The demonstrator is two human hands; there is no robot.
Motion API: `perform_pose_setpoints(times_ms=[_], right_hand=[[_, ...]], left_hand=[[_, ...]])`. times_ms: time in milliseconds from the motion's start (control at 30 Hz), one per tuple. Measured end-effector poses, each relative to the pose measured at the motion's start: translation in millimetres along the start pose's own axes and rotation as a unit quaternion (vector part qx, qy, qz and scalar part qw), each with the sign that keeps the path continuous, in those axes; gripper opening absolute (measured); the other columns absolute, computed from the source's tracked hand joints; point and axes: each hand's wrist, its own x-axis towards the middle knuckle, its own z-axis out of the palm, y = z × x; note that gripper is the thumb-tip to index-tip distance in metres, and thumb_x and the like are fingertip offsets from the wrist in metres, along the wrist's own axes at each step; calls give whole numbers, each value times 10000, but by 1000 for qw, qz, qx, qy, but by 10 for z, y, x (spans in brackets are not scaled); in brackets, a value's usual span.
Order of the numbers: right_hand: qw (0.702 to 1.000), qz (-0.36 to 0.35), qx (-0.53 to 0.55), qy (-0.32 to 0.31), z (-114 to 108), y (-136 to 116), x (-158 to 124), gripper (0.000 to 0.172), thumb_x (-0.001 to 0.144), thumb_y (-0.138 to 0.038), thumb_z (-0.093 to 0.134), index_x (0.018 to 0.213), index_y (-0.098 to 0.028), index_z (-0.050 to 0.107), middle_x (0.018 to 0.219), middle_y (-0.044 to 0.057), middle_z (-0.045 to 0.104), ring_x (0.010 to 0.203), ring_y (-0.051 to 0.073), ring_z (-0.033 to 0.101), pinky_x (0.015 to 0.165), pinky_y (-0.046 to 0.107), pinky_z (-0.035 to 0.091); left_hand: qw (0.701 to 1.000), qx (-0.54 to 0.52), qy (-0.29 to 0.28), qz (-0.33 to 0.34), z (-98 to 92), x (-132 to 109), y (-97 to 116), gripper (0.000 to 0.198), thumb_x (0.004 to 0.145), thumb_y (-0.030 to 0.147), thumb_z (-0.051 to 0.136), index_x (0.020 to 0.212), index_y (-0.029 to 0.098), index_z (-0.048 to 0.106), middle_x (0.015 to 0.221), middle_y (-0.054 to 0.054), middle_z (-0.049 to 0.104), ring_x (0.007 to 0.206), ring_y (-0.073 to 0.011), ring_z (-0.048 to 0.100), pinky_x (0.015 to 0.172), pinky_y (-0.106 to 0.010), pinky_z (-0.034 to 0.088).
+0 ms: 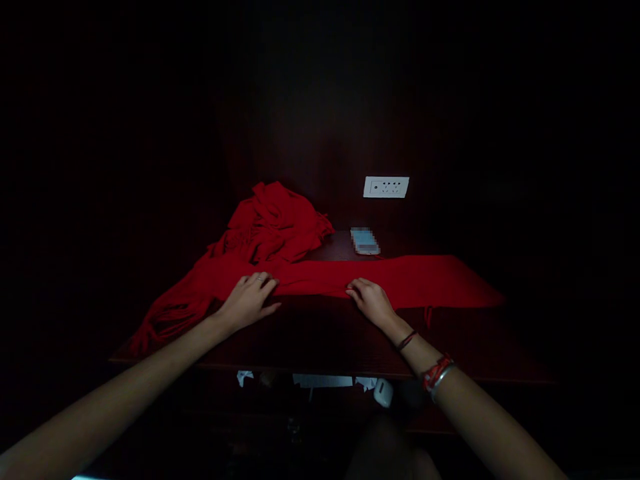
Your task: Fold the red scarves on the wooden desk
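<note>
A long red scarf (pixel 425 277) lies stretched flat across the dark table, its fringed end hanging at the left. My left hand (pixel 251 297) rests on the scarf's near edge, fingers down on the cloth and thumb held apart. Farther right, my right hand (pixel 369 300) has its fingers curled and pinched on the same edge. Small creases run through the cloth between the two hands. Behind the left part sits a crumpled heap of red fringed cloth (pixel 280 220); I cannot tell whether it is joined to the scarf.
Against the back wall lies a phone (pixel 365 241), just beyond the scarf. A white socket plate (pixel 386 187) is set in the wall above it. Below the table's front edge (pixel 310 369), papers (pixel 323 381) and a small white case (pixel 383 393) show. The surroundings are very dark.
</note>
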Motion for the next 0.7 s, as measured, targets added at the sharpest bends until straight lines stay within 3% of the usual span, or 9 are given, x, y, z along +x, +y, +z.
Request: perform_pose_setpoints(times_ms=[67, 167, 300, 433, 600, 700], right_hand=[[1000, 5, 2, 5, 8, 9, 6, 181, 818, -258, 379, 830, -172, 538, 829, 44, 568, 767, 130, 515, 684, 210, 368], [1000, 13, 0, 11, 8, 15, 6, 179, 816, -261, 383, 826, -176, 540, 834, 44, 570, 773, 135, 517, 688, 213, 369], [999, 35, -2, 30, -8, 33, 5, 174, 814, -253, 383, 820, -172, 537, 833, 46, 574, 773, 134, 521, 685, 209, 367], [996, 73, -15, 44, -27, 66, 24, 159, 812, -238, 383, 801, -170, 526, 811, 48, 577, 753, 134, 522, 657, 205, 360], [993, 108, -36, 39, -35, 83, 39, 146, 807, -236, 387, 790, -172, 517, 801, 48, 578, 728, 136, 523, 629, 209, 347], [994, 99, -35, 36, -28, 75, 33, 130, 802, -237, 398, 785, -175, 511, 800, 44, 579, 726, 135, 523, 623, 207, 343]], left_hand=[[1000, -3, 23, 2, 30, 110, 214, 442, 744, 429, 406, 1092, 158, 431, 1074, -118, 448, 987, -247, 403, 809, -357, 324], [999, 14, 37, 1, 69, 303, 407, 405, 768, 305, 393, 1141, 150, 396, 1094, -133, 445, 982, -252, 408, 781, -354, 325], [998, 44, 30, 26, 91, 441, 385, 396, 767, 126, 318, 1151, 181, 396, 1085, -115, 475, 949, -229, 443, 767, -339, 328], [996, 80, 45, 17, 91, 339, 99, 376, 770, 109, 282, 1109, 160, 437, 1043, -121, 503, 911, -233, 469, 746, -335, 342], [988, 117, 46, -87, 55, 108, -482, 315, 729, 142, 345, 1011, 146, 483, 977, -123, 525, 880, -251, 488, 722, -340, 364], [987, 79, 37, -137, -42, 73, -822, 285, 707, 170, 372, 967, 145, 486, 937, -102, 539, 849, -238, 504, 695, -314, 388]])
